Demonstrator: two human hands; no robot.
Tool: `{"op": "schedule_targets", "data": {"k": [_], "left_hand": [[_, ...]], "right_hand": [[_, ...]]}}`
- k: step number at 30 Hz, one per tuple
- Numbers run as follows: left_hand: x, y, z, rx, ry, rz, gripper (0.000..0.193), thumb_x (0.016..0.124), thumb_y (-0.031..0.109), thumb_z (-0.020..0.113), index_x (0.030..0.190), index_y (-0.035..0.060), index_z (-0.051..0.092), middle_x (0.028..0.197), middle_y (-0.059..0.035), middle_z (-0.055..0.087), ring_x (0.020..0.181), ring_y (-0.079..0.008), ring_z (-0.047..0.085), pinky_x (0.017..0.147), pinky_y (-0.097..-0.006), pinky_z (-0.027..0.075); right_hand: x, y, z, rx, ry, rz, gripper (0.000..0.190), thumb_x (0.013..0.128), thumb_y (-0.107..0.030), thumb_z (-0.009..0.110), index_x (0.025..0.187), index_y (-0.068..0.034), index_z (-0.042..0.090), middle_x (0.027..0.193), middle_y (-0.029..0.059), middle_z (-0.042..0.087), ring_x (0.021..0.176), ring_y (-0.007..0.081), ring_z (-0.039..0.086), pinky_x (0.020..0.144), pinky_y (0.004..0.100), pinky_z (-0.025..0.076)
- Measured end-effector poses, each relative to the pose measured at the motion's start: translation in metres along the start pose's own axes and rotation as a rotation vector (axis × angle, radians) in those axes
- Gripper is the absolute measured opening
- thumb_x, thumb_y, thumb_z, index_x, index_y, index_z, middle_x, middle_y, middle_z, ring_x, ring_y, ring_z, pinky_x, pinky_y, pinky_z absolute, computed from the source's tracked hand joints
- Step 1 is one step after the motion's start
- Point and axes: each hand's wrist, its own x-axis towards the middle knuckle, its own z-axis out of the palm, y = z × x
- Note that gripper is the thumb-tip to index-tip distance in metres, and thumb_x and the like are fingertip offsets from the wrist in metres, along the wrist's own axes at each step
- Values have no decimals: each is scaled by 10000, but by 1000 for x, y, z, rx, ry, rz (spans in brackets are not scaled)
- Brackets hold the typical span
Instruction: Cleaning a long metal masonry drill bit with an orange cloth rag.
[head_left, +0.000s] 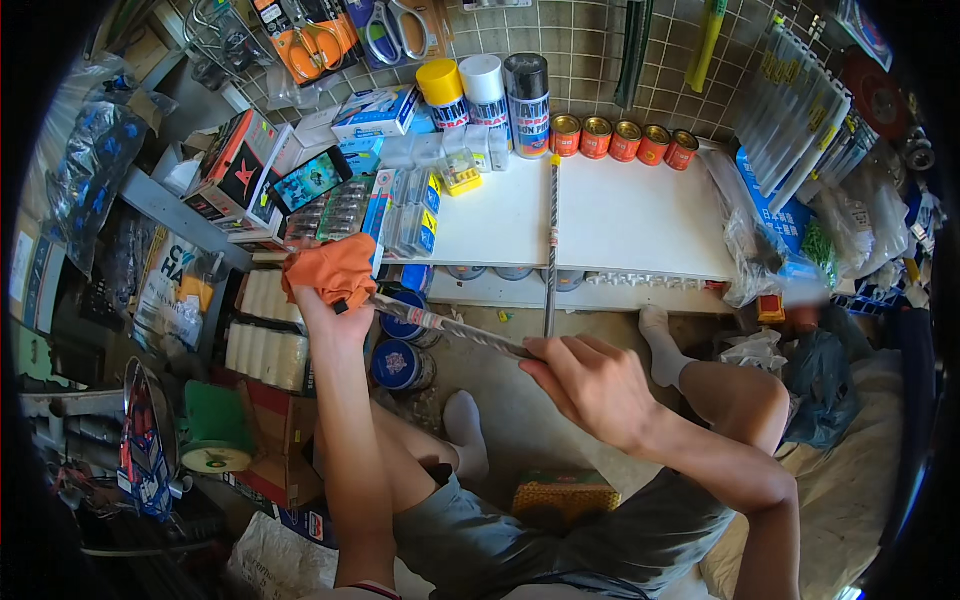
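Observation:
A long masonry drill bit (457, 328) with spiral flutes and a red-and-white label spans the space between my hands, above the floor. My right hand (592, 379) grips its right end. At the other end, my left hand (335, 319) holds a crumpled orange cloth (330, 271) against the bit; the cloth and fingers hide that tip. A second long drill bit (553, 225) with a yellow cap on its tip lies across the white shelf (637, 225), its near end reaching past the front edge towards my right hand.
Spray paint cans (484, 94) and several small orange tins (626, 141) line the shelf's back. A smartphone (311, 180) leans at left by boxed goods (240, 169) and clear plastic cases (412, 210). Blue-lidded cans (397, 365) stand on the floor below; a green scale (217, 427) is further left.

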Motion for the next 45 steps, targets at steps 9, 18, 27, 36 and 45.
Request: {"op": "schedule_targets", "data": {"k": [9, 18, 27, 36, 45], "left_hand": [[-46, -64, 48, -51, -237, -174, 385, 938, 492, 574, 1102, 146, 623, 1021, -10, 675, 873, -191, 641, 760, -352, 514], [-1, 2, -2, -12, -216, -38, 409, 909, 527, 596, 1052, 145, 629, 1005, -44, 688, 915, -207, 671, 767, -372, 552], [-56, -83, 56, 34, -137, -271, 348, 958, 457, 543, 1072, 138, 624, 1040, -13, 675, 968, -198, 647, 808, -378, 531], [-32, -43, 35, 56, -68, -24, 358, 955, 466, 537, 1114, 158, 626, 1141, -38, 661, 1079, -204, 617, 878, -388, 500], [-63, -95, 66, 41, -134, -345, 286, 954, 440, 558, 1058, 179, 608, 1043, 14, 661, 990, -160, 623, 817, -314, 487]], "right_hand": [[41, -24, 19, 280, -95, 318, 123, 969, -203, 540, 980, -85, 572, 660, 23, 500, 580, 190, 563, 555, 317, 485], [10, 6, -7, 1039, -462, 608, 391, 1035, -411, 470, 910, -59, 583, 638, -16, 482, 510, 102, 435, 441, 278, 340], [14, 3, 13, -342, 268, -285, 119, 950, -204, 594, 925, -93, 556, 659, 55, 568, 579, 253, 580, 580, 374, 477], [4, 14, -13, 582, -244, 572, 226, 968, -244, 586, 928, -23, 605, 629, 68, 576, 542, 240, 558, 531, 334, 412], [12, -5, 9, -280, 145, -4, 257, 878, -247, 697, 829, -87, 502, 735, 40, 564, 641, 211, 604, 628, 310, 449]]}}
